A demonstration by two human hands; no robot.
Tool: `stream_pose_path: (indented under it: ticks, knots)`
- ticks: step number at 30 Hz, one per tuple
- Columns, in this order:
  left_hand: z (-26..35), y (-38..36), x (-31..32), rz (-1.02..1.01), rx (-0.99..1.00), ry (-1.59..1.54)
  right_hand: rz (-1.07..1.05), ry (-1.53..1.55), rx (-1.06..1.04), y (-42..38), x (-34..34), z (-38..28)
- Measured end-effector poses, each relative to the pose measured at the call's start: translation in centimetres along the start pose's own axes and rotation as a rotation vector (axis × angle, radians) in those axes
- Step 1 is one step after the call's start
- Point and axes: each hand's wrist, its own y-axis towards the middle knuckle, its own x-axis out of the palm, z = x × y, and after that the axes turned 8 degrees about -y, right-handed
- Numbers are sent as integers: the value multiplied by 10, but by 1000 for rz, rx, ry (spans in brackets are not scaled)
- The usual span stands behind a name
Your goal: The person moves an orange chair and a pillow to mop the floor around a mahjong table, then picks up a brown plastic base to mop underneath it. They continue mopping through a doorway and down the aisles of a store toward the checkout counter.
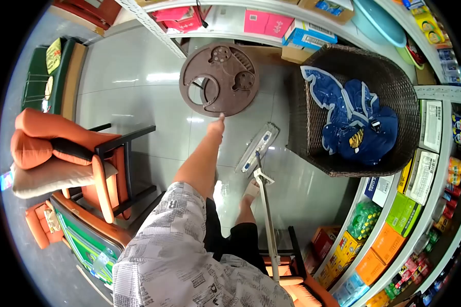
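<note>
My left hand (217, 128) reaches forward, its fingers closed at the near rim of a round brown table (225, 105). The tabletop has a large round opening, a slotted strip and small recessed shapes. To the right of my arm, a flat mop (258, 146) lies with its head on the floor. Its pale handle (268, 220) runs back past my leg toward an orange chair (294, 286). My right hand is out of the picture, and whether it touches the handle cannot be seen.
A dark wicker chair (298, 120) with blue clothing (363, 120) stands at right, before shelves of boxed goods (389, 240). Orange armchairs (82, 158) and a green-topped table (82, 245) are at left. A white shelf (220, 28) runs behind the round table. The grey tiled floor (159, 107) looks shiny.
</note>
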Motion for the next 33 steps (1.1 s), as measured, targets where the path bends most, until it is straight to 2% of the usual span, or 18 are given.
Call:
stream_pose_path:
  ticks: [3,5,11,15,17,20,24,26,28,29,31,33]
  knots:
    - [-3,53,4,-59,-65,-303,-19,32,30,12,22,-23]
    - [5,45,3,-109,-39,-425,-31,51,47,13,36,-31]
    - [16,49,-12,-131,-47,-457,-49,89,63,10,59,-37]
    - [23,30,-62,-103,-50,-511,-44,93,43,10,65,-32]
    - [-2,35,-100,-155,-40,-560,-42,86,27,12,66,-26]
    - [-42,4,-167,-133,-53,-585,-35,71,0,18,60,-10]
    - [-109,-57,-257,-63,-88,-575,-56,-26,-18,32,18,41]
    - [-142,-92,-292,-13,-99,-573,-133,-70,37,37,-31,61]
    - [-176,-123,-323,22,-117,-583,-305,49,151,19,-104,25]
    - [-193,-133,-336,33,-127,-594,-211,-101,92,32,-112,49]
    - [-223,-152,-354,83,-138,-598,-226,-193,76,59,-140,69]
    - [-242,-171,-363,161,-158,-595,-249,-232,80,45,-177,32]
